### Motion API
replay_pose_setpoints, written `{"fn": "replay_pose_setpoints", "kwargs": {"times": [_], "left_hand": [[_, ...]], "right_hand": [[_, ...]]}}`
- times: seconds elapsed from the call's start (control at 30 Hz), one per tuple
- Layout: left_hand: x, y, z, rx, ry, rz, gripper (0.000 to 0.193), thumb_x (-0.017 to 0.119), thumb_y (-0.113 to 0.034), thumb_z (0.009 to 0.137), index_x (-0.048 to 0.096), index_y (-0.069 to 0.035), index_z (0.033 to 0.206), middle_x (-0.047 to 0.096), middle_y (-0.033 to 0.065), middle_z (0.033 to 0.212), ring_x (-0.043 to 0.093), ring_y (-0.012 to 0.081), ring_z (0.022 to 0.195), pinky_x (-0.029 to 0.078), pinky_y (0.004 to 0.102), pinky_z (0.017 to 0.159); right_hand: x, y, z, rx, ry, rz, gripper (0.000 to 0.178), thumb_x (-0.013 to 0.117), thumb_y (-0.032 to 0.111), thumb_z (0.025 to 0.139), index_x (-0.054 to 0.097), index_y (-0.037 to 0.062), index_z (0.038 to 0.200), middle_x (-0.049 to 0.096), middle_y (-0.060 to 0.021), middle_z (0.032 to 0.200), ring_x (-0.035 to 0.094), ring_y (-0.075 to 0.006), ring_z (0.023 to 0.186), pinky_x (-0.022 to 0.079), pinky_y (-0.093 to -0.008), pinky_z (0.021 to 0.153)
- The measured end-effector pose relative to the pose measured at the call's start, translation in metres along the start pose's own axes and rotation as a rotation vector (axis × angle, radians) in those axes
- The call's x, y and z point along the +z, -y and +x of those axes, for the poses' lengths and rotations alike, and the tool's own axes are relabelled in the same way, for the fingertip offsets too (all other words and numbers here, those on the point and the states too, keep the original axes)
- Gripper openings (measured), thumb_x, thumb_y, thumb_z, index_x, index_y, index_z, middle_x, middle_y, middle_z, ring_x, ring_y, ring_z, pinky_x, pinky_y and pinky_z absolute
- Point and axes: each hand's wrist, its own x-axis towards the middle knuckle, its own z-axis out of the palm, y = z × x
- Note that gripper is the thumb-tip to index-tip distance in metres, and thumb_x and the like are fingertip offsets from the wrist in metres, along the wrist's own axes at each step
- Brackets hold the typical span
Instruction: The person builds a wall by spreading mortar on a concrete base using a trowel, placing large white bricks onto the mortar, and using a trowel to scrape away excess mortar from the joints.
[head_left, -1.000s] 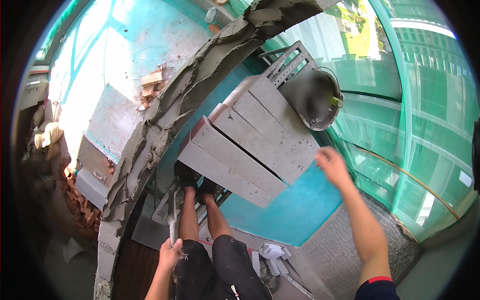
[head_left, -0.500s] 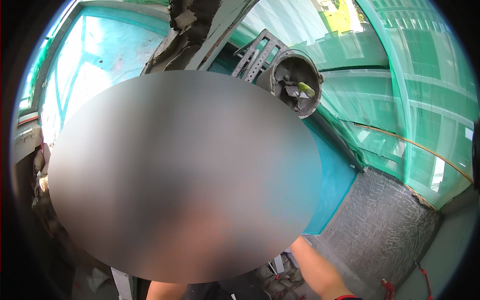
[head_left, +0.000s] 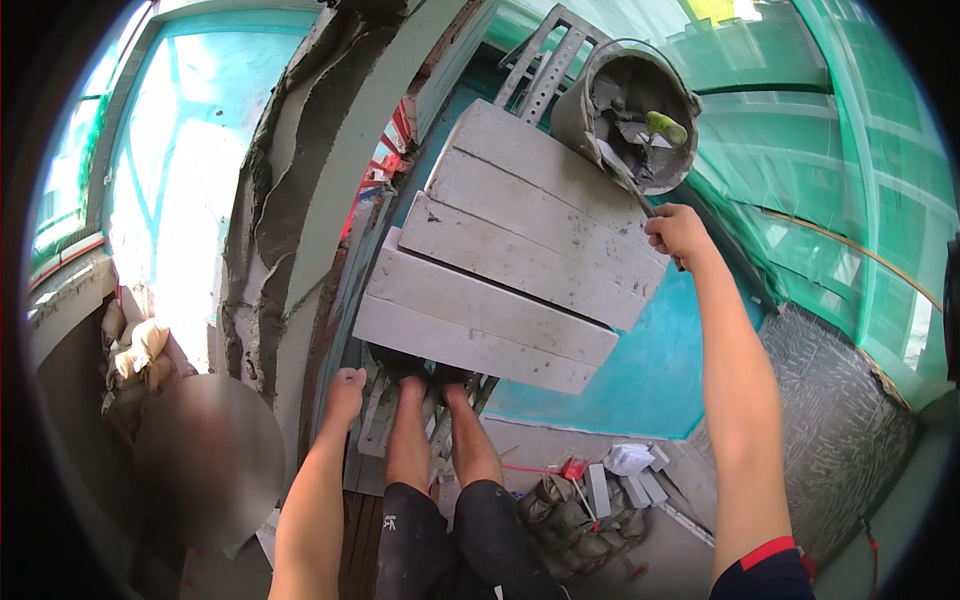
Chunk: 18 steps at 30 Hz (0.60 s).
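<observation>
My right hand point(head_left: 678, 236) is closed around the handle of a trowel point(head_left: 622, 172). Its blade lies at the near rim of a mortar bucket point(head_left: 572, 122); how far it reaches inside cannot be made out. Wet grey mortar point(head_left: 612, 92) and a tool with a yellow-green handle point(head_left: 666, 127) are in the bucket. My left hand point(head_left: 347, 392) is curled shut beside the upright wall edge, left of my legs, with nothing seen protruding from it. Thick, uneven grey mortar point(head_left: 285, 200) coats the column point(head_left: 335, 190) above that hand.
Pale planks point(head_left: 520, 235) lie ahead of my feet. Perforated metal staging point(head_left: 545, 75) shows beyond and beneath them. Blue sheeting point(head_left: 640, 370) and green netting point(head_left: 870, 150) are at right. Below lie sacks point(head_left: 565, 520) and white blocks point(head_left: 640, 490). A blurred patch covers the lower left.
The large blur over the middle has gone, showing both hands and the trowel. The view has shifted, and the bucket sits farther right in it. My right forearm appears higher.
</observation>
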Motion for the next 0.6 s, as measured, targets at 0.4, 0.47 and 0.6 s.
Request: {"fn": "replay_pose_setpoints", "kwargs": {"times": [0.4,0.47,0.6], "left_hand": [[0.012,-0.04,0.038,0.031,-0.237,-0.069,0.063,0.052,-0.049,0.095,0.047,0.001,0.132,0.056,0.0168,0.127,0.054,0.0257,0.113,0.041,0.0361,0.097],[0.009,-0.034,0.05,-0.004,-0.217,-0.09,0.062,0.052,-0.049,0.095,0.047,0.0,0.133,0.056,0.0152,0.124,0.054,0.0233,0.106,0.042,0.0353,0.093],[0.004,-0.028,0.064,0.039,-0.234,-0.091,0.062,0.051,-0.052,0.095,0.046,-0.003,0.134,0.057,0.011,0.114,0.05,0.0185,0.089,0.044,0.0331,0.083]], "right_hand": [[0.015,-0.108,-0.048,0.049,0.147,1.169,0.069,0.044,0.057,0.096,0.043,-0.0022,0.131,0.061,-0.0183,0.117,0.063,-0.0207,0.091,0.053,-0.0329,0.079],[0.022,-0.135,-0.051,0.048,0.087,1.273,0.076,0.043,0.061,0.094,0.038,-0.0031,0.136,0.058,-0.0207,0.124,0.063,-0.0224,0.094,0.053,-0.0337,0.08],[0.027,-0.151,-0.05,0.073,0.021,1.368,0.082,0.042,0.062,0.094,0.029,-0.0035,0.142,0.05,-0.0224,0.132,0.062,-0.0243,0.099,0.054,-0.0346,0.084]]}}
